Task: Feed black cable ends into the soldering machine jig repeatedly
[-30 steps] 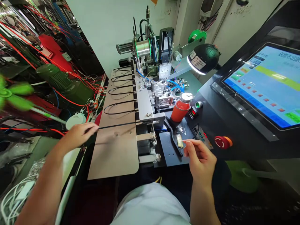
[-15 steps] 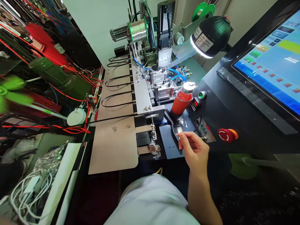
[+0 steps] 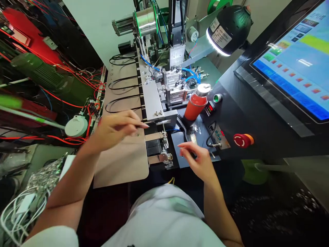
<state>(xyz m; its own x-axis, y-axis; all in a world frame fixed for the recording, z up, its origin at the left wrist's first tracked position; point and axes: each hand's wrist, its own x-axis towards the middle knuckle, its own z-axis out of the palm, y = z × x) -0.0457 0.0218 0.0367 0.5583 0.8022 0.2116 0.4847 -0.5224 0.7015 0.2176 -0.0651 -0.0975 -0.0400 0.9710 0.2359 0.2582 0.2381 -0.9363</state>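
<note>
My left hand point(image 3: 117, 129) is over the tan plate point(image 3: 120, 168), its fingers drawn together and pointing right. It covers the place where a black cable lay, and what its fingers hold, if anything, is hidden. Above the dark worktop, my right hand point(image 3: 196, 157) has thumb and forefinger pinched near the small metal clamps point(image 3: 168, 157). Anything between those fingertips is too small to make out. Just beyond the right hand lie a flat brush point(image 3: 193, 138) and a black-bristled brush point(image 3: 182, 125). Behind them an orange-red bottle point(image 3: 195, 107) with a silver cap stands upright.
Looped black cables point(image 3: 123, 84) rest on the plate's far part. A machine with metal blocks point(image 3: 176, 92) and a wire spool point(image 3: 146, 22) rises behind. At right are a lit lamp point(image 3: 223, 31), a red stop button point(image 3: 243, 140) and a touchscreen point(image 3: 295, 65).
My left hand has come into view from the left, over the plate. My right hand has shifted left, away from the flat brush. The view has moved slightly.
</note>
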